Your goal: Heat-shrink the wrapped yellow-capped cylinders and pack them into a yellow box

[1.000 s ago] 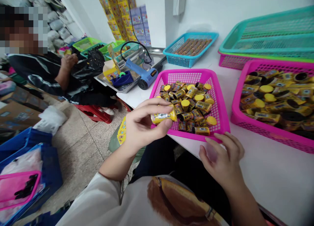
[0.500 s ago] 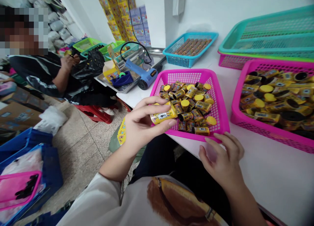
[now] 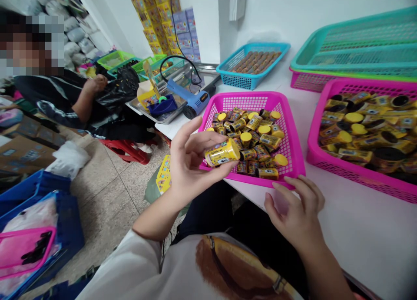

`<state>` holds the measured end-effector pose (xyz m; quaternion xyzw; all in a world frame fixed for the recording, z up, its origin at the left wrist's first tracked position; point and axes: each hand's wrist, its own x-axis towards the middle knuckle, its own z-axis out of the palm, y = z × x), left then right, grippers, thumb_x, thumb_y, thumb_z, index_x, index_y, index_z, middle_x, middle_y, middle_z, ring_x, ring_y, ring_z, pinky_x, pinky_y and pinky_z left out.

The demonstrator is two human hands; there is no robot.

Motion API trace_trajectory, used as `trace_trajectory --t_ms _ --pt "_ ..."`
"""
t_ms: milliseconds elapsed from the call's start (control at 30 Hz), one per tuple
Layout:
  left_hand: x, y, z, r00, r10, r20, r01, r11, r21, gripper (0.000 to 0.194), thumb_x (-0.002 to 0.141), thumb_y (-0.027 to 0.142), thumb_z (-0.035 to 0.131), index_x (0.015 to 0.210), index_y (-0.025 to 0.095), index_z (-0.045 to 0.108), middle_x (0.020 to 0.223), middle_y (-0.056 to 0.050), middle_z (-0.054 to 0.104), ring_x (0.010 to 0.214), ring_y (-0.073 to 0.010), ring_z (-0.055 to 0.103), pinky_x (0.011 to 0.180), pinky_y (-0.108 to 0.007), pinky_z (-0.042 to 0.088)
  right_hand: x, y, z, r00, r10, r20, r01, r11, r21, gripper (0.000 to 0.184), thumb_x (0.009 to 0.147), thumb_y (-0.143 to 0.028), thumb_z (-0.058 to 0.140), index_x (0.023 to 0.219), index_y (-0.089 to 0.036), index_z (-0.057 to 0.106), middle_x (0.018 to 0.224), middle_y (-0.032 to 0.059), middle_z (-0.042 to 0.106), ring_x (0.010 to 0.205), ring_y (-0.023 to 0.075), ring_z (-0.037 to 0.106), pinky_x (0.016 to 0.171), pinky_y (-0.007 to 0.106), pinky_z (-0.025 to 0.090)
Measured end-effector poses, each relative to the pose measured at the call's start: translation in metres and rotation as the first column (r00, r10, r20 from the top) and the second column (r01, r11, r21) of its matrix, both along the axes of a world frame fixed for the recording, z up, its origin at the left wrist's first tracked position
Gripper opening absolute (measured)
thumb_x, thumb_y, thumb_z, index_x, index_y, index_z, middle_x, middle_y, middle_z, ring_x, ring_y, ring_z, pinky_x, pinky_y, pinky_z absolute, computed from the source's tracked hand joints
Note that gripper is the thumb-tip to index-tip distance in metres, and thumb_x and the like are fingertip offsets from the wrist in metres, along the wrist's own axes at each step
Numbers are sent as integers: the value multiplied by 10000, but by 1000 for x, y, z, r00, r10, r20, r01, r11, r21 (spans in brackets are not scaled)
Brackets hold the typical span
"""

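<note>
My left hand [image 3: 189,163] holds a small yellow-capped bottle [image 3: 222,153] on its side between thumb and fingers, with the index finger lifted off it, just in front of a pink basket [image 3: 293,161] full of several similar bottles. My right hand [image 3: 296,213] rests on the white table [image 3: 358,235] near the basket's front right corner, fingers curled over a small clear piece that I cannot make out.
A larger pink basket [image 3: 325,161] of bottles sits at the right, with teal and pink trays [image 3: 342,57] behind it. A blue basket [image 3: 234,76] and a blue heat gun [image 3: 190,100] lie further back. A seated person [image 3: 65,100] works at left; blue crates [image 3: 61,230] stand on the floor.
My left hand has turned the bottle a little and moved it slightly right; the index finger has lifted off it. My right hand has stayed in place.
</note>
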<state>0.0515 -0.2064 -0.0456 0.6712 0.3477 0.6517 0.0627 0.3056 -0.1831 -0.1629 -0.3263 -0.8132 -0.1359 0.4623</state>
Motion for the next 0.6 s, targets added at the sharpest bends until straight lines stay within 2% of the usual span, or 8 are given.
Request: trace_trajectory --t_ms 100,167,233,333,400,467,533,600 --pt "-1 -1 0 995 -50 91 61 989 -131 657 906 506 825 1472 381 515 1154 -35 722 999 -201 778 867 -334 679 0 -1 0 1000 1 -5 -1 1000 -13 483 822 -169 824 1250 -144 600 1258 158 599 1375 322 535 1146 481 507" --pt "-3 0 0 975 -92 201 146 951 -271 501 993 576 683 1427 350 570 1120 -45 738 993 -216 787 866 -366 680 0 -1 0 1000 0 -10 0 1000 -21 485 830 -171 817 1261 -156 594 1261 151 596 1382 317 529 1147 480 507" --pt "-5 3 -1 949 -131 288 237 896 -374 440 1046 606 569 1384 327 613 1078 -47 752 1016 -231 790 879 -393 673 0 -1 -1 1000 -1 -10 1 1000 -25 486 834 -172 812 1266 -164 589 1264 147 593 1385 314 525 1146 479 507" --pt "-9 10 -4 935 -184 302 303 859 -413 408 1015 604 631 1292 305 650 1081 -44 759 1035 -220 779 892 -376 647 0 -1 -1 1000 -4 -10 4 1000 -31 495 833 -170 809 1273 -168 582 1271 144 589 1387 311 521 1147 476 506" --pt "-12 16 -5 948 -212 236 295 863 -410 417 925 586 768 1187 281 659 1067 -36 754 980 -191 767 849 -321 626 0 -2 -1 1000 -8 -5 7 999 -39 501 837 -172 800 1284 -179 572 1284 139 584 1393 305 514 1149 478 507" --pt "-14 24 -5 974 -200 107 227 866 -446 446 825 538 884 1076 248 655 1039 -29 746 936 -173 745 828 -286 599 0 -3 0 1000 -14 0 14 999 -52 507 844 -168 785 1296 -193 559 1297 130 578 1403 297 502 1152 481 508" --pt "-15 33 -5 983 -168 -78 104 848 -519 415 812 459 907 1043 227 652 1034 -29 746 946 -173 725 861 -286 572 -1 -4 1 1000 -20 9 21 998 -66 512 848 -161 772 1307 -196 549 1307 125 571 1412 288 488 1159 479 505" --pt "-16 42 -5 943 -193 -270 -6 803 -596 326 870 359 847 1089 216 652 1045 -33 753 959 -181 713 883 -304 550 -1 -6 3 1000 -27 14 28 997 -78 508 851 -154 763 1308 -195 545 1312 119 564 1419 279 475 1171 470 497"
